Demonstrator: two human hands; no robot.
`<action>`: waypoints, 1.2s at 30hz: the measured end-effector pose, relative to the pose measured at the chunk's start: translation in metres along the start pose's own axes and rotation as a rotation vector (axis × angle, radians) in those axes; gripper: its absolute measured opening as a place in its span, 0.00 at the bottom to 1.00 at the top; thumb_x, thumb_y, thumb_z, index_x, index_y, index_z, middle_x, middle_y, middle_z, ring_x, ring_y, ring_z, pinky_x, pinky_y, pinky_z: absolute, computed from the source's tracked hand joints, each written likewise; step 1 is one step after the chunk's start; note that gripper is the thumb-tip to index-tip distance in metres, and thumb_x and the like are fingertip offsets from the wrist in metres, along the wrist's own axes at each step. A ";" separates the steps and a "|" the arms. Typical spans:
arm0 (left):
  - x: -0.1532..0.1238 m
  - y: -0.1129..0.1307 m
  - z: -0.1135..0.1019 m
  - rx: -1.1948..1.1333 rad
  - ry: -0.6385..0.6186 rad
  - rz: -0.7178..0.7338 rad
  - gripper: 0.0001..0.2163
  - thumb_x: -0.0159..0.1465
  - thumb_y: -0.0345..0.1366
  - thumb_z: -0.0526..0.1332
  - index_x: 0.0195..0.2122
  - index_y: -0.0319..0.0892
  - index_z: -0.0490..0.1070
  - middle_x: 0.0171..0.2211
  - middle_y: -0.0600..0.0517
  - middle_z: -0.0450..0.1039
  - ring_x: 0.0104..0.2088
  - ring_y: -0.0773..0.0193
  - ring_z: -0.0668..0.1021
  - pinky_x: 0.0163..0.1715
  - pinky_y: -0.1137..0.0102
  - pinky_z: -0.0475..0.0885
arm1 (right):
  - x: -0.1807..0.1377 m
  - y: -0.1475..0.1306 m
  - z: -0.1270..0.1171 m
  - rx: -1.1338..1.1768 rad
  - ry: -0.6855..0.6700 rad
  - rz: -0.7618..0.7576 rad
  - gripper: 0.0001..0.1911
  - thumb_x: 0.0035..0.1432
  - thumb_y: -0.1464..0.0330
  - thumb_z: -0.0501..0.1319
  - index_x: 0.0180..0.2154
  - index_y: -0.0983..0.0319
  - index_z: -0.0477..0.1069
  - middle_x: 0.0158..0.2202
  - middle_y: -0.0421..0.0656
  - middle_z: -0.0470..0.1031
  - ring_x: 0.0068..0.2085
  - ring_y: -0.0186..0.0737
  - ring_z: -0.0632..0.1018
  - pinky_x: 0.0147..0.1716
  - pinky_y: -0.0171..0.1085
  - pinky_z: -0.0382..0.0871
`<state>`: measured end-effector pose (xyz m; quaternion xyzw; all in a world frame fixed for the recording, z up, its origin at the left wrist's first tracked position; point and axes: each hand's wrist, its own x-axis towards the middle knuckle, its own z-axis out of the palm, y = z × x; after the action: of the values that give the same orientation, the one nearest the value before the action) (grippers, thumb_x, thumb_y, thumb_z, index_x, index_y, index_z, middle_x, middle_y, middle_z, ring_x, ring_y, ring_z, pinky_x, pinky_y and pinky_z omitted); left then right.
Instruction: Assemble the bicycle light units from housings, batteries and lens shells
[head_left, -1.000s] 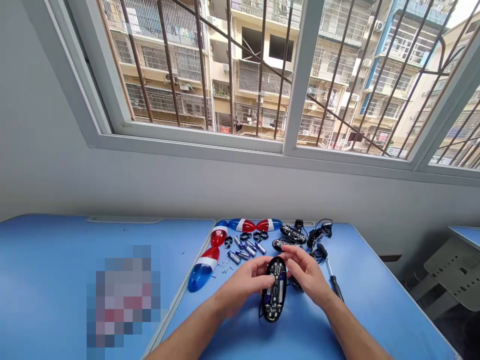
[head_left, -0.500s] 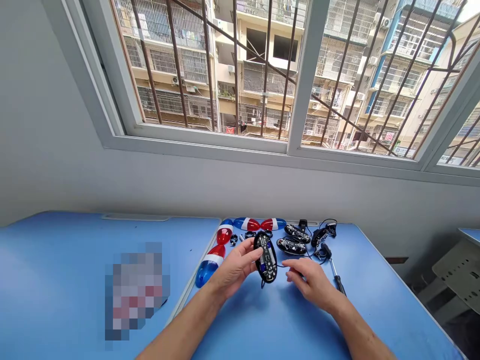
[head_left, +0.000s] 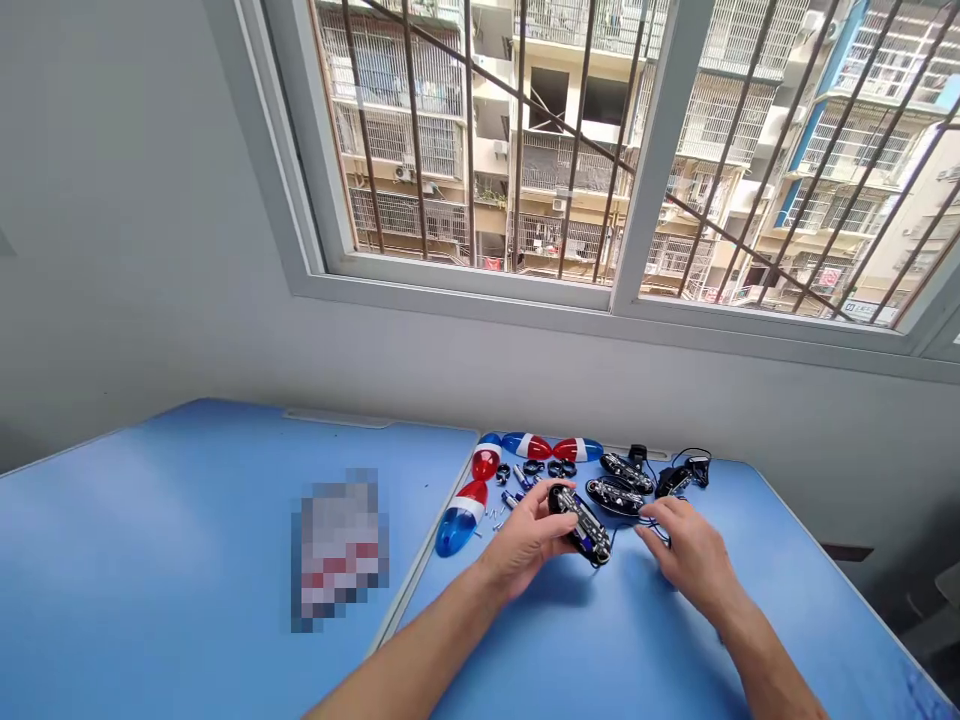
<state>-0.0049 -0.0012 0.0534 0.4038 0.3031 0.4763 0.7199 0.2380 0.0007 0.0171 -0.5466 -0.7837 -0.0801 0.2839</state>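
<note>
My left hand (head_left: 529, 540) grips a black oval circuit-board unit (head_left: 581, 525), its board side tilted up and a blue-ended part along its middle. A thin black cable (head_left: 613, 540) comes off this unit toward the right. My right hand (head_left: 694, 555) is just right of it, fingers curved with a gap between forefinger and thumb. Its fingertips are close to the cable and to a second black oval unit (head_left: 616, 495) on the table. Whatever lies under the right palm is hidden, and the screwdriver seen earlier is largely covered.
Red, white and blue lens covers (head_left: 461, 520) line the left and back of this blue table (head_left: 600, 650). Behind my left hand are black ring clamps (head_left: 532, 467) and small screws (head_left: 495, 515). More black units (head_left: 682, 475) sit back right. A blurred package (head_left: 341, 550) lies left.
The view has swung left, shifting the scene rightward. My left hand has tilted the circuit-board unit flatter. My right hand has moved away from it toward the cables on the right.
</note>
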 end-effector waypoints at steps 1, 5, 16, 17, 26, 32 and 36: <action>0.001 -0.004 -0.001 -0.011 0.007 0.004 0.25 0.44 0.36 0.76 0.41 0.43 0.70 0.30 0.54 0.73 0.33 0.59 0.77 0.38 0.61 0.75 | -0.002 -0.002 0.004 0.042 0.071 -0.023 0.11 0.63 0.63 0.55 0.40 0.57 0.75 0.40 0.46 0.79 0.39 0.46 0.79 0.35 0.40 0.72; 0.005 -0.017 -0.003 -0.046 0.025 0.020 0.25 0.44 0.37 0.76 0.41 0.43 0.68 0.31 0.53 0.73 0.35 0.59 0.77 0.38 0.61 0.75 | -0.008 -0.024 0.020 0.237 0.145 -0.161 0.23 0.62 0.59 0.59 0.56 0.60 0.66 0.52 0.52 0.76 0.51 0.52 0.76 0.49 0.48 0.72; 0.012 -0.030 -0.018 0.347 -0.141 0.085 0.23 0.46 0.30 0.71 0.43 0.43 0.68 0.36 0.53 0.71 0.39 0.58 0.74 0.37 0.68 0.69 | -0.012 -0.025 0.025 0.362 -0.071 -0.090 0.25 0.56 0.59 0.64 0.54 0.59 0.70 0.51 0.52 0.77 0.51 0.56 0.77 0.49 0.52 0.73; 0.012 -0.028 -0.020 0.441 -0.166 0.119 0.23 0.46 0.29 0.70 0.44 0.43 0.69 0.37 0.53 0.71 0.39 0.58 0.74 0.37 0.68 0.69 | -0.012 -0.024 0.023 0.369 -0.088 -0.081 0.25 0.55 0.59 0.64 0.54 0.60 0.70 0.51 0.52 0.77 0.51 0.56 0.77 0.48 0.52 0.73; 0.018 -0.025 -0.036 1.180 -0.320 0.319 0.20 0.51 0.35 0.69 0.47 0.46 0.75 0.42 0.51 0.77 0.41 0.53 0.75 0.42 0.67 0.67 | -0.013 -0.018 0.018 0.304 -0.222 -0.150 0.28 0.53 0.60 0.68 0.55 0.59 0.69 0.46 0.49 0.78 0.45 0.50 0.76 0.46 0.48 0.68; 0.019 -0.019 -0.037 1.317 -0.290 0.272 0.19 0.52 0.33 0.66 0.47 0.45 0.75 0.41 0.51 0.77 0.41 0.53 0.74 0.39 0.68 0.66 | -0.003 -0.026 -0.004 0.164 -0.390 -0.125 0.24 0.51 0.62 0.70 0.50 0.58 0.73 0.41 0.43 0.79 0.42 0.48 0.75 0.46 0.46 0.65; 0.016 -0.015 -0.035 1.311 -0.247 0.277 0.18 0.51 0.32 0.65 0.45 0.45 0.75 0.41 0.51 0.76 0.42 0.52 0.74 0.41 0.67 0.66 | 0.002 -0.028 -0.016 0.026 -0.436 -0.081 0.15 0.52 0.66 0.68 0.43 0.58 0.77 0.39 0.44 0.79 0.41 0.48 0.75 0.43 0.43 0.64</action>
<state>-0.0213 0.0209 0.0222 0.8430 0.3902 0.2325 0.2882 0.2185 -0.0153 0.0365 -0.5155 -0.8488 0.0386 0.1113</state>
